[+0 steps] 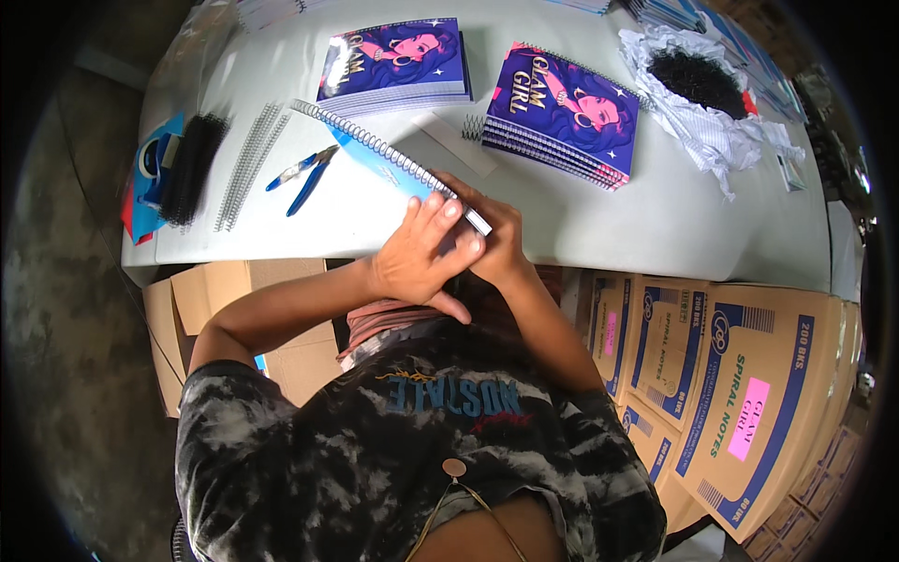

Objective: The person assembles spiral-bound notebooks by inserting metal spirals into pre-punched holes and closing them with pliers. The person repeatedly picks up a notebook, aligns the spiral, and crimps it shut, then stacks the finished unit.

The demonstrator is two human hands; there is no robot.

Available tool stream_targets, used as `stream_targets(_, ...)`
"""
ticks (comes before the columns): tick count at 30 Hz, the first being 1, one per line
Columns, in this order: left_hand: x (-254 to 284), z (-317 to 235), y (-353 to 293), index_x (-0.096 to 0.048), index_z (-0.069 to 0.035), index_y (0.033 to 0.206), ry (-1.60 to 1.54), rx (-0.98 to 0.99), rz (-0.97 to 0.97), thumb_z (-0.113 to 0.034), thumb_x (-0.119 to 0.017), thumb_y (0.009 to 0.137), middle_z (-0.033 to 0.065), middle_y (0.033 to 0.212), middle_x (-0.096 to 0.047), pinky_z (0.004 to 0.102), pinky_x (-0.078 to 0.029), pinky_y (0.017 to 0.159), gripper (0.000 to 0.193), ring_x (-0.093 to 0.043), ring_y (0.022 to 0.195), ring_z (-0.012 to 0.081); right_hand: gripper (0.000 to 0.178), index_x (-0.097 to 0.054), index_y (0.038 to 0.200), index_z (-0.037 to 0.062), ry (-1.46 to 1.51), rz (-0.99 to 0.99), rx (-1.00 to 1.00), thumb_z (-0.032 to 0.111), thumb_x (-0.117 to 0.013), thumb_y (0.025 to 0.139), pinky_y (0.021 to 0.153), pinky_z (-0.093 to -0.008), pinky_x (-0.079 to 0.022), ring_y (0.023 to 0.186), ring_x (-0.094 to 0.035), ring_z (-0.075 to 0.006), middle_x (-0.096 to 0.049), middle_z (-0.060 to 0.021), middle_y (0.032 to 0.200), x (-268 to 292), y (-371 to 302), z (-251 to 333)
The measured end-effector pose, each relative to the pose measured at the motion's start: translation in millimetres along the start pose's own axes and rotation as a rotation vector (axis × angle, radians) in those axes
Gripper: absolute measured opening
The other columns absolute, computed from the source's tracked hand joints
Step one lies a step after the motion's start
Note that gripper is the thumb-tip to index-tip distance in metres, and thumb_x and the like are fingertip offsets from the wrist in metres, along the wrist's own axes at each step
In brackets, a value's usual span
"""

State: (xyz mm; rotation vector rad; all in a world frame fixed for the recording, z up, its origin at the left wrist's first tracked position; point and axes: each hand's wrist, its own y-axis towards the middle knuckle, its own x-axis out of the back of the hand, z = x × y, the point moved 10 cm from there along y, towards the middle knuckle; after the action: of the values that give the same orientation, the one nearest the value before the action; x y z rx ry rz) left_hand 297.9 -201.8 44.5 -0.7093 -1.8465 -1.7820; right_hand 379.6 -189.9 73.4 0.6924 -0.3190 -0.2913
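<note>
A spiral notebook (pixel 370 164) with a pale blue cover lies at a slant over the table's near edge, its metal coil running along the upper side. My right hand (pixel 501 234) grips the notebook's near end, fingers curled behind it. Across that same end rests my left hand (pixel 421 248), fingers spread against the coil and thumb pointing away. Left of the notebook lie blue-handled pliers (pixel 304 178). Several loose metal coils (pixel 251 169) sit farther left, beside a bundle of black coils (pixel 194 169).
Two stacks of purple illustrated notebooks, one at the back (pixel 393 61) and one to the right (pixel 562 112), stand on the white table (pixel 712 220). Black coils (pixel 698 80) lie on crumpled cloth (pixel 693 140) at far right. Cardboard boxes (pixel 749 403) stand below the table.
</note>
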Motion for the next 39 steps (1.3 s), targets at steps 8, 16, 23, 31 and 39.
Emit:
stream_targets(8, 2, -14, 2, 0.002, 0.01, 0.136, 0.073, -0.04, 0.153, -0.075, -0.035, 0.076, 0.038, 0.139, 0.006, 0.061, 0.0, 0.102, 0.111, -0.002, 0.13, 0.053, 0.048, -0.052, 0.12, 0.0011, 0.028, 0.001, -0.051, 0.009, -0.066, 0.075, 0.077, -0.0338, -0.05, 0.088, -0.064, -0.029, -0.063, -0.0157, 0.103, -4, 1, -1)
stream_targets(16, 103, 21, 64, -0.05, 0.005, 0.12, -0.448, 0.803, -0.03, -0.012, -0.052, 0.09, 0.0234, 0.112, -0.057, 0.0299, -0.043, 0.088, 0.035, -0.057, 0.104, 0.0261, 0.08, -0.023, 0.138, -0.0006, -0.242, 0.183, 0.306, 0.049, -0.05, 0.081, 0.105, -0.056, -0.007, 0.132, -0.018, -0.0344, -0.03, -0.0198, 0.138, -6, 39, 84)
stream_targets(23, 73, 66, 37, -0.061, 0.002, 0.1, -1.022, 1.078, -0.327, -0.006, -0.058, 0.087, 0.0048, 0.09, -0.064, 0.0215, -0.047, 0.074, 0.015, -0.057, 0.081, 0.0076, 0.018, -0.063, 0.096, -0.0043, 0.111, 0.107, -0.296, 0.007, -0.062, 0.082, 0.066, -0.0264, -0.048, 0.076, -0.063, -0.0155, -0.065, -0.0143, 0.083, 20, 57, 32)
stream_targets(31, 59, 76, 13, -0.064, 0.001, 0.098, -0.99, 1.072, -0.311, -0.005, -0.063, 0.083, 0.0054, 0.089, -0.065, 0.0219, -0.048, 0.074, 0.017, -0.059, 0.081, 0.0087, 0.018, -0.064, 0.096, -0.0007, -0.077, 0.161, -0.331, 0.007, -0.064, 0.08, 0.068, -0.0267, -0.046, 0.074, -0.062, -0.0178, -0.065, -0.0149, 0.087, 25, 53, 27)
stream_targets(39, 49, 78, -2, -0.064, 0.001, 0.097, -1.021, 1.082, -0.296, -0.003, -0.065, 0.08, 0.0056, 0.088, -0.065, 0.0217, -0.048, 0.074, 0.017, -0.059, 0.08, 0.0088, 0.017, -0.064, 0.091, 0.0012, -0.02, 0.247, -0.463, 0.002, -0.067, 0.074, 0.063, -0.028, -0.045, 0.065, -0.058, -0.0185, -0.063, -0.0114, 0.073, 13, 44, 13)
